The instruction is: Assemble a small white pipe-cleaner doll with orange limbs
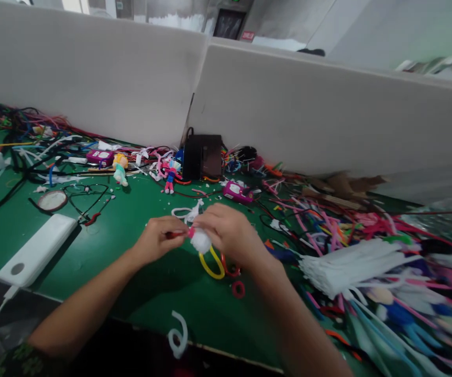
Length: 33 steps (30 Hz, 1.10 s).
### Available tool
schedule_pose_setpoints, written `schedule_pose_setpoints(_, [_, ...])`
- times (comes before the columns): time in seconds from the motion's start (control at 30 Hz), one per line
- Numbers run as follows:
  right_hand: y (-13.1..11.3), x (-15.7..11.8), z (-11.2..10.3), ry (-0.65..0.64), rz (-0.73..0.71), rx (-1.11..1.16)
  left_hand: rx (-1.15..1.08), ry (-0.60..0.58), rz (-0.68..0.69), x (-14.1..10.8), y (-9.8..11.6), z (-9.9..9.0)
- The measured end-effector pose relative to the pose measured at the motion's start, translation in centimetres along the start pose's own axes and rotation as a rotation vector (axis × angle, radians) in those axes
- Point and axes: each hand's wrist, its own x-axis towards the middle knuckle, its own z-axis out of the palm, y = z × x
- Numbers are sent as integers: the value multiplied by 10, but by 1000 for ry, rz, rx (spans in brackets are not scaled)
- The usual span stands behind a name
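Above the green workbench [139,309], my left hand [157,240] pinches a thin red pipe cleaner [176,235]. My right hand [229,233] grips a white fluffy ball [201,242] from above, and the red piece's pink tip nearly meets it. A yellow pipe cleaner loop [211,265] hangs under the ball, partly behind my right hand. I cannot tell whether it is joined to the ball. A red pipe cleaner ring [238,289] lies on the bench below my right wrist. A curled white pipe cleaner [178,335] sits at the near edge.
A thick bundle of white pipe cleaners [347,267] and tangled colored ones lie to the right. A white power bank [35,250] with a cable sits left. Eyeglasses [86,201], pipe cleaner dolls [171,175], and a black bag [202,157] stand before a grey partition [288,115].
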Motion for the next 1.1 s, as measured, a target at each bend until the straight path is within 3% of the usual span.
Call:
schedule_pose_setpoints(0.07, [12, 8, -2, -97, 36, 333, -106, -26, -53, 0, 2, 0])
schedule_pose_setpoints(0.1, [15, 10, 4, -107, 91, 496, -157, 18, -98, 0, 2, 2])
schedule_pose_setpoints(0.23, [5, 2, 55, 280, 464, 907, -310, 361, -308, 0, -6, 15])
schedule_pose_setpoints(0.3, [-7, -4, 77, 424, 585, 1025, -329, 486, -343, 0, -10, 22])
schedule_pose_setpoints(0.4, [-18, -7, 89, 494, 681, 1120, -291, 518, -323, -2, -10, 30])
schedule_pose_setpoints(0.5, [-16, -5, 86, 528, 732, 1190, -305, 438, -329, -6, -9, 34])
schedule_pose_setpoints(0.6, [-10, -5, 83, 507, 760, 1291, -380, 339, -343, -8, -8, 33])
schedule_pose_setpoints(0.73, [-9, -9, 82, 460, 740, 1313, -629, 360, -339, -4, -8, 23])
schedule_pose_setpoints(0.83, [-11, -12, 83, 329, 732, 1321, -771, 318, -416, 2, -7, 13])
schedule_pose_setpoints(0.93, [-10, -12, 84, 206, 738, 1308, -751, 273, -458, 6, -8, 7])
schedule_pose_setpoints(1.1, [-8, -12, 78, 155, 664, 1172, -675, 309, -461, 6, -12, 5])
